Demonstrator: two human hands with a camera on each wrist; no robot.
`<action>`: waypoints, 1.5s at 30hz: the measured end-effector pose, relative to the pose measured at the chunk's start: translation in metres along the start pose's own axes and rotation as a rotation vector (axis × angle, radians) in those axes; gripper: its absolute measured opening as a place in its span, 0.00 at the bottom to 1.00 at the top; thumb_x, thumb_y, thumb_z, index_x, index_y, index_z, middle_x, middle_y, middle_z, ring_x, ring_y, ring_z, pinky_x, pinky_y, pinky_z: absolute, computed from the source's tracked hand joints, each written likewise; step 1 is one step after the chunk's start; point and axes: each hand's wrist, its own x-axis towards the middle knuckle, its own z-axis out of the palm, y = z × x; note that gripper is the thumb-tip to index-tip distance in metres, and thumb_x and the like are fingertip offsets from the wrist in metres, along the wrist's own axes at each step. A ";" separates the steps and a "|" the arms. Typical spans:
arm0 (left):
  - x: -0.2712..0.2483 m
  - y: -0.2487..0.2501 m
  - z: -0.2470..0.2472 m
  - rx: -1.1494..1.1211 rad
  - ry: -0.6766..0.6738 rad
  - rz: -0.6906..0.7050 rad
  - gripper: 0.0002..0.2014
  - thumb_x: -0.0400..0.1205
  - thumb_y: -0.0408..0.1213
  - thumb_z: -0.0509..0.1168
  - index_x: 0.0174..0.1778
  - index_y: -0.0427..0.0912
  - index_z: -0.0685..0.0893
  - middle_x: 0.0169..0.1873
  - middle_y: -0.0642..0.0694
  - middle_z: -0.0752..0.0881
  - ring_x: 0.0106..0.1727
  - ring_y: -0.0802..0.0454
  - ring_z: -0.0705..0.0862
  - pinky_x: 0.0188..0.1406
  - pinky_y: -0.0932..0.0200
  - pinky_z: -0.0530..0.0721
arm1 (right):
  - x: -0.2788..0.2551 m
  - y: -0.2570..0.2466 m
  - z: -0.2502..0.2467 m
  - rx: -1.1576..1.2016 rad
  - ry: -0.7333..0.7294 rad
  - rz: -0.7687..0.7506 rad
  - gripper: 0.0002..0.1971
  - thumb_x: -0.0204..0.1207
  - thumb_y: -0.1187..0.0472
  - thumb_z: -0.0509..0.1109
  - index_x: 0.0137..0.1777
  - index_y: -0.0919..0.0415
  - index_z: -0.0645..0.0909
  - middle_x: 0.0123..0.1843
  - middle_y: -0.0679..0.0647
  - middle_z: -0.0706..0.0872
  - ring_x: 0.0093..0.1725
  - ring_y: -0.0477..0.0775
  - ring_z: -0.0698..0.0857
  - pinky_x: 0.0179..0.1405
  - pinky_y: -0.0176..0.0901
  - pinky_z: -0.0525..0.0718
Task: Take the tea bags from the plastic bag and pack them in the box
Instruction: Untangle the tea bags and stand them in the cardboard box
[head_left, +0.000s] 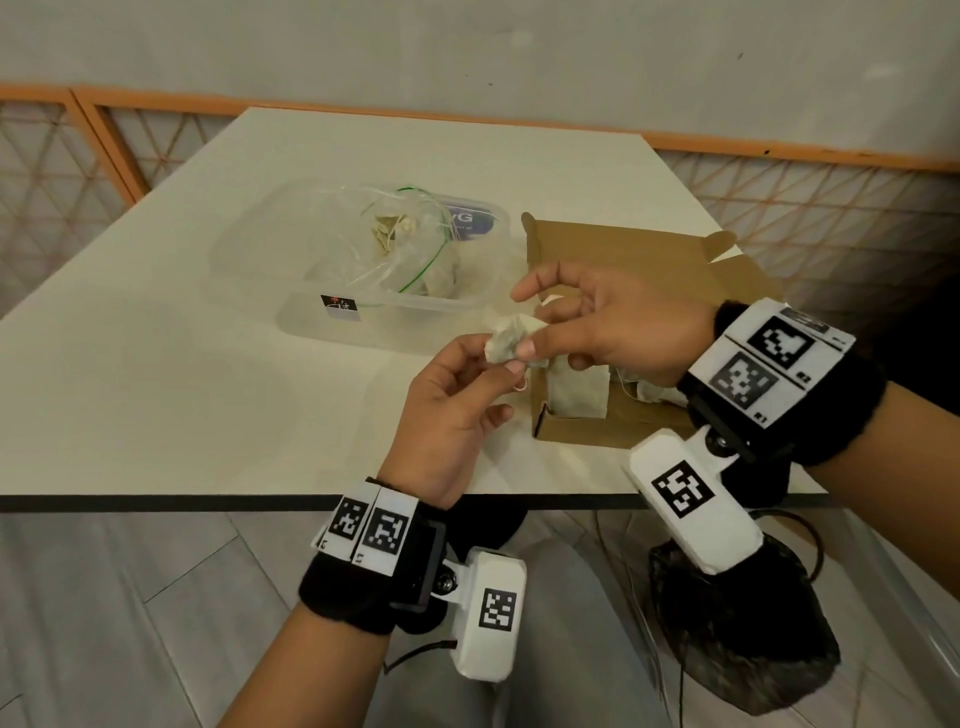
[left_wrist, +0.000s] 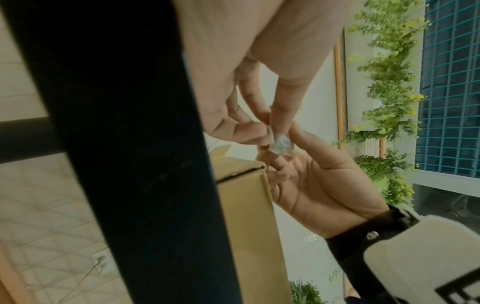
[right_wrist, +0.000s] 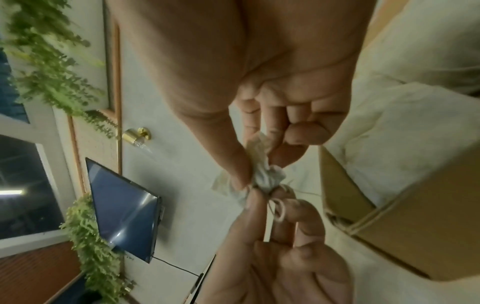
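Both hands hold one crumpled tea bag (head_left: 506, 340) above the table, just left of the open brown cardboard box (head_left: 587, 249). My left hand (head_left: 457, 384) pinches its lower end between thumb and fingers. My right hand (head_left: 587, 322) pinches the upper end, with the index finger stretched out. The same tea bag (right_wrist: 265, 176) shows with its string looped by the left fingers, and small between the fingertips as the tea bag (left_wrist: 281, 146). Flat tea bags (head_left: 576, 392) lie inside the box. The clear plastic bag (head_left: 400, 244) with more tea bags sits in a transparent tub.
The transparent plastic tub (head_left: 291, 291) stands on the white table (head_left: 156, 374), left of the box. The table's dark front edge (head_left: 208, 503) runs just behind my wrists. An orange-framed lattice fence (head_left: 831, 218) surrounds the table.
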 end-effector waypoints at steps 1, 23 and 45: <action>0.000 -0.001 -0.001 0.014 0.001 -0.003 0.10 0.68 0.30 0.72 0.41 0.48 0.84 0.37 0.50 0.85 0.37 0.59 0.83 0.31 0.66 0.78 | 0.000 0.000 -0.001 0.006 -0.022 0.001 0.19 0.68 0.71 0.74 0.56 0.55 0.77 0.36 0.51 0.84 0.31 0.43 0.79 0.29 0.35 0.72; -0.004 0.002 0.006 0.145 0.017 0.026 0.07 0.69 0.39 0.77 0.41 0.51 0.90 0.34 0.50 0.86 0.34 0.57 0.80 0.31 0.66 0.75 | -0.006 -0.013 -0.021 -0.195 0.008 0.055 0.06 0.71 0.66 0.73 0.38 0.54 0.82 0.36 0.49 0.84 0.39 0.46 0.81 0.44 0.36 0.79; 0.003 0.001 0.000 -0.023 0.005 -0.063 0.16 0.75 0.40 0.62 0.58 0.45 0.82 0.59 0.47 0.87 0.64 0.49 0.84 0.54 0.58 0.86 | -0.031 0.046 -0.087 -0.491 0.073 0.362 0.07 0.71 0.66 0.74 0.39 0.52 0.83 0.38 0.51 0.83 0.35 0.45 0.80 0.30 0.32 0.81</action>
